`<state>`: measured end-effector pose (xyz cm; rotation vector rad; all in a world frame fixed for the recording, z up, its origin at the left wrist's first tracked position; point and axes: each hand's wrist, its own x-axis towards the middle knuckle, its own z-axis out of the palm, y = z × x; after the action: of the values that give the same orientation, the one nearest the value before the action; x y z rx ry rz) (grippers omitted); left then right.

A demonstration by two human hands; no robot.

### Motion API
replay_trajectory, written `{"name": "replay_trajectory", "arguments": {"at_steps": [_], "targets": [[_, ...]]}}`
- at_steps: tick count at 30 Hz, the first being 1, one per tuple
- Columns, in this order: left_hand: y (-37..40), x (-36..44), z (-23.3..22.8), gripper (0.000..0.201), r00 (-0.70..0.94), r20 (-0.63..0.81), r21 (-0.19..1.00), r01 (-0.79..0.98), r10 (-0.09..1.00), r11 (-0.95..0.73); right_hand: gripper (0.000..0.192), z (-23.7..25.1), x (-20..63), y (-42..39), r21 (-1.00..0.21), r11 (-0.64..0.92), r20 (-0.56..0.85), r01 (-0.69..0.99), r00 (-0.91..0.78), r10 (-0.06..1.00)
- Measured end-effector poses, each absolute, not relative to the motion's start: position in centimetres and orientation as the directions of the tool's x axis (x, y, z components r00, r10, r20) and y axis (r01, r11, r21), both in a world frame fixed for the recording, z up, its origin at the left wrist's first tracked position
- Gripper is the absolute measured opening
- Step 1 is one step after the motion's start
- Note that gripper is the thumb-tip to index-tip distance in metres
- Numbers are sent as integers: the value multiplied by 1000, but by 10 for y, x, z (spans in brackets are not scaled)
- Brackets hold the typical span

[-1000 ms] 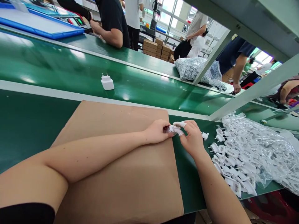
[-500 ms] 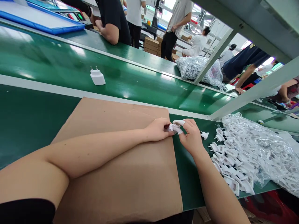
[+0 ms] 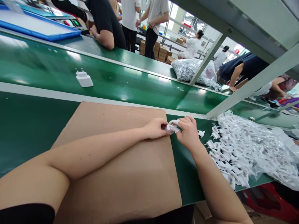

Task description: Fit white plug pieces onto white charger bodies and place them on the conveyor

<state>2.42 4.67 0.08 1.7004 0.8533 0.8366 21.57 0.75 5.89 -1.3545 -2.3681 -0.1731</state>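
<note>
L hand (image 3: 155, 128) & R hand (image 3: 189, 133) both w/ grip pinched on small white plug part (image 3: 171, 128), over cardboard sheet (image 3: 121, 174) edge

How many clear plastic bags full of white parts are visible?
2: one bag lies open on the near bench at the right; another bag sits on the far bench behind the belt. More may be hidden.

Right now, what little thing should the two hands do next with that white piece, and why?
Probably keep pressing the small white part between both hands until it seats. The left hand and right hand pinch it together at the edge of the cardboard sheet, and it looks unfinished beside the charger on the belt.
</note>
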Motion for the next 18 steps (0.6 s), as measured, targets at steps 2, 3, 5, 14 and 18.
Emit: {"name": "replay_trajectory", "arguments": {"at_steps": [2,3,5,14,18], "targets": [[47,25,0,38,503,134,961,146,854,-237,31,57,216,7,-93,501,419,860,-423,804],[47,26,-1,39,500,135,958,154,856,-242,32,55,216,7,-99,488,429,867,-405,807],[45,27,-1,38,489,132,950,187,862,-251,33,50,218,6,-127,472,442,872,-376,814],[40,23,7,54,552,6,926,312,834,-214,26,35,227,14,-282,546,434,788,-403,806],[36,28,11,65,544,23,926,305,839,-223,27,29,225,13,-354,527,443,772,-358,822]]}}
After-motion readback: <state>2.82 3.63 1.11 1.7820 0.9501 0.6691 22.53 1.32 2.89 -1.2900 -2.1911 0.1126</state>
